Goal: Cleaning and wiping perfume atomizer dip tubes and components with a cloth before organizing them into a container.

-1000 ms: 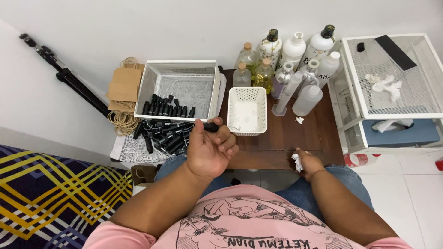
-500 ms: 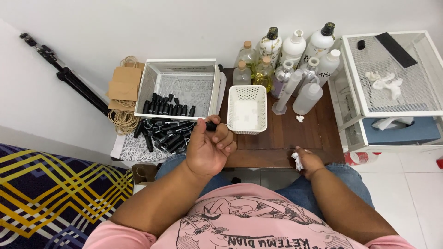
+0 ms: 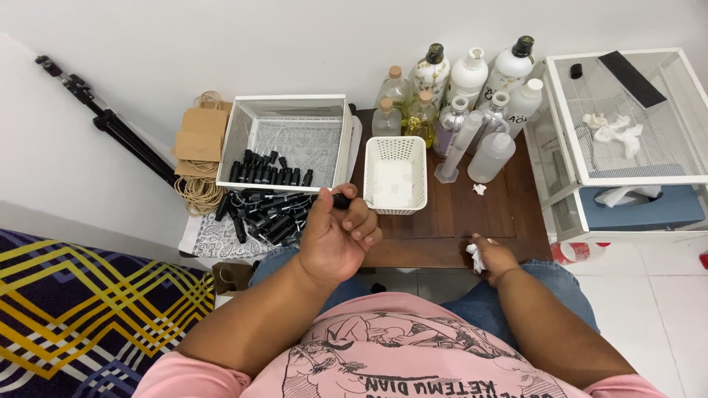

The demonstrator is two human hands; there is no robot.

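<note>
Head view: the left hand (image 3: 335, 239) is closed around a small black vial (image 3: 341, 200), held above the near edge of the tabletop (image 3: 457, 221), just beside the white basket (image 3: 396, 174). The right hand (image 3: 493, 259) is curled on a crumpled white tissue (image 3: 474, 256) at the tabletop's front edge. The step in hand appears to be handling one vial taken from the loose black pile (image 3: 262, 214); setting it down would call for a short, steady reach. More black vials stand in a row in the white tray (image 3: 289, 136). Behind the basket stand bottles (image 3: 464, 92): white ones with pump or black caps, clear ones, one holding yellow liquid. Brown paper bags (image 3: 198, 136) lean against the wall at left.
</note>
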